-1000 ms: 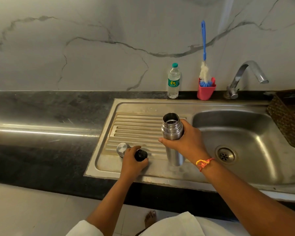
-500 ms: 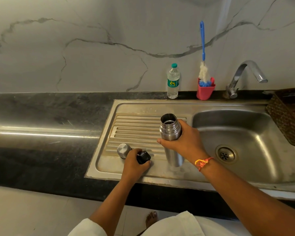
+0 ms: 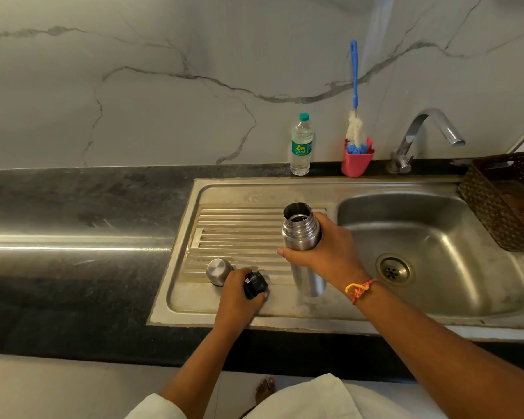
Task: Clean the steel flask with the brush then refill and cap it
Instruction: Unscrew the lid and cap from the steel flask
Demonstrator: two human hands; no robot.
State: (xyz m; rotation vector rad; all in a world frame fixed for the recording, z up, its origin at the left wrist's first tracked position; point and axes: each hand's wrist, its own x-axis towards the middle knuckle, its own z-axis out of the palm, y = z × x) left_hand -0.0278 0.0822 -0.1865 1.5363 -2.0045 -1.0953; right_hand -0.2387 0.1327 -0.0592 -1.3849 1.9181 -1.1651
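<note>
With the right hand wrapped round the open flask and the left hand pinching the stopper, careless release could roll the stopper across the ribbed drainer.

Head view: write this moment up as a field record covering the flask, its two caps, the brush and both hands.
flask: steel flask upright on the drainboard, mouth open
right hand: right hand grips the flask's upper body
left hand: left hand grips the black stopper
steel cap: steel cap sits on the drainboard beside the left hand
brush: brush stands in the pink holder at the wall, untouched
water bottle: water bottle capped, left of the holder
</note>
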